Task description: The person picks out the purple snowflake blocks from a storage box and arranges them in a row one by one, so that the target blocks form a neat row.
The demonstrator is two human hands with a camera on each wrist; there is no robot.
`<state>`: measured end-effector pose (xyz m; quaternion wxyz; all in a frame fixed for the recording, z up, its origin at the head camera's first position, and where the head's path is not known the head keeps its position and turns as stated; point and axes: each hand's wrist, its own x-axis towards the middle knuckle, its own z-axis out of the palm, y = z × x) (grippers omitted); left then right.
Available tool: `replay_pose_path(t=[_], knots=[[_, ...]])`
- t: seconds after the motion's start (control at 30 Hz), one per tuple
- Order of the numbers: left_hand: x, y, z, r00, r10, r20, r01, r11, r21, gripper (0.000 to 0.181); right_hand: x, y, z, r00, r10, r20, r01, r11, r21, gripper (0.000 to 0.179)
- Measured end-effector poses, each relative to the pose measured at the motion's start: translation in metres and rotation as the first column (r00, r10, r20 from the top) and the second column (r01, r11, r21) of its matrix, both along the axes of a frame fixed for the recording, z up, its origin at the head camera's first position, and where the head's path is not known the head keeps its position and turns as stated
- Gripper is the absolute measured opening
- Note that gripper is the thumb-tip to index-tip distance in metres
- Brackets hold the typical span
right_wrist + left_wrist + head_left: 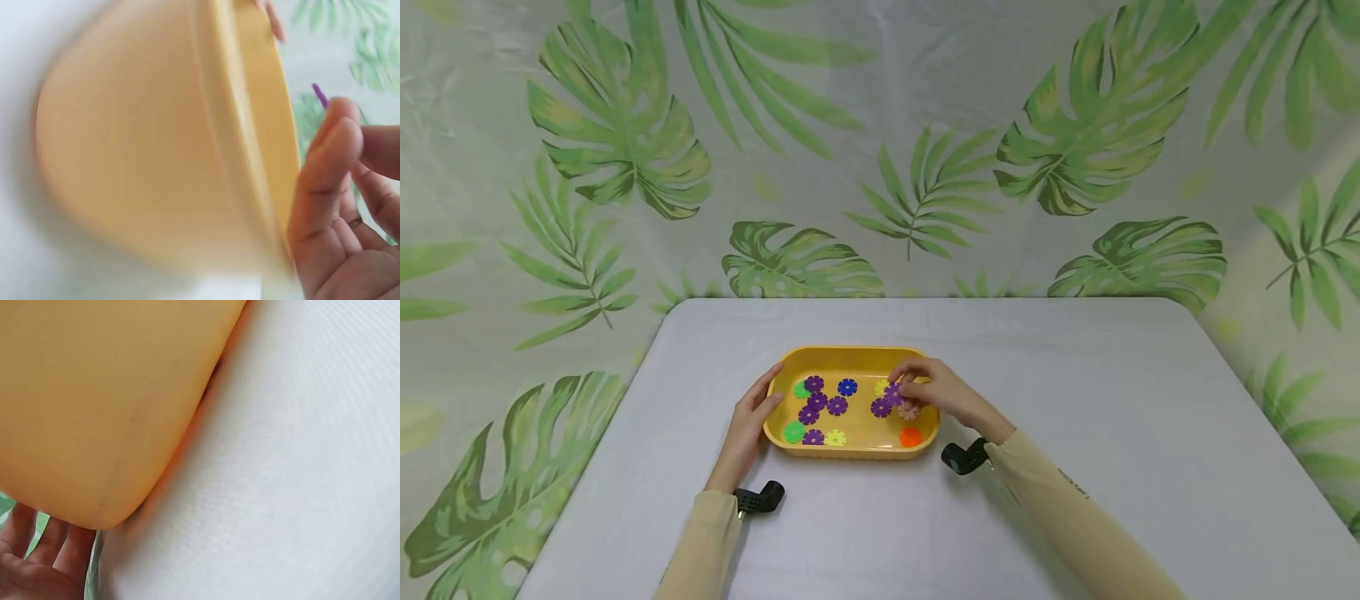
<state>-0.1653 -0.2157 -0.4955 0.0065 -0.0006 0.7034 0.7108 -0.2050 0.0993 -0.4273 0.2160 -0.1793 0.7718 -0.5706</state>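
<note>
A yellow tray (850, 450) with rounded ends lies on the table and holds several flat, notched plastic snowflake discs. My left hand (751, 421) grips its left end, thumb over the rim and fingers along the outer wall; in the left wrist view those fingers (69, 544) show past the tray's wall (112, 412). Over the tray's right side, my right hand (943, 390) pinches a purple snowflake disc (892, 394) between thumb and fingertips. The right wrist view shows that disc's thin edge (319, 94) sticking out above the fingertips.
Purple discs (817, 402) cluster in the tray's left half, near a blue disc (847, 387) and a green disc (793, 432). An orange disc (911, 437) lies at the front right. White cloth covers the table (1075, 400); a leaf-patterned curtain (925, 100) hangs behind.
</note>
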Motion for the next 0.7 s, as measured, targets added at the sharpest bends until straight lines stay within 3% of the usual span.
replay_pose_path(t=[0.2, 0.37, 0.53, 0.7], knots=[[0.0, 0.0, 0.0, 1.0, 0.002, 0.014, -0.002, 1.0, 0.002, 0.047, -0.011, 0.062, -0.005, 0.984, -0.179, 0.002, 0.179, 0.984, 0.007, 0.024], [0.001, 0.0, 0.004, 1.0, -0.003, 0.014, 0.003, 1.0, 0.005, 0.047, -0.016, 0.104, -0.021, 0.967, -0.255, 0.009, 0.254, 0.965, 0.071, 0.028], [-0.001, 0.0, 0.0, 1.0, 0.001, 0.003, -0.001, 1.0, 0.005, 0.047, -0.017, 0.12, -0.037, 0.955, -0.293, 0.034, 0.285, 0.947, 0.147, 0.026], [-0.001, 0.0, 0.001, 1.0, -0.002, 0.014, 0.002, 1.0, 0.024, 0.047, -0.018, 0.118, -0.042, 0.946, -0.324, -0.012, 0.315, 0.91, 0.269, 0.023]])
